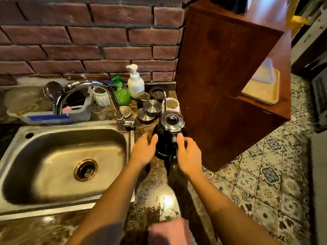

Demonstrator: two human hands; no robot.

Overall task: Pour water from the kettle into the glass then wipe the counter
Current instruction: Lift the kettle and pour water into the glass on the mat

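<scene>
A black kettle [167,138] with a shiny steel lid and a thin gooseneck spout stands on the dark marble counter [155,195], just right of the sink. My left hand [143,150] lies against the kettle's left side, fingers fairly straight and thumb touching the body. My right hand [189,153] is at the kettle's black handle, with the thumb resting on the handle's top. Its fingers are not wrapped round the handle. No drinking glass is plainly in view.
A steel sink [58,163] with a curved tap [99,92] fills the left. Behind the kettle stand steel lids [152,106], a white ribbed cup [173,104], small dark cups, a white pump bottle [135,82] and a green soap bottle [122,93]. A wooden shelf unit [221,82] borders the right.
</scene>
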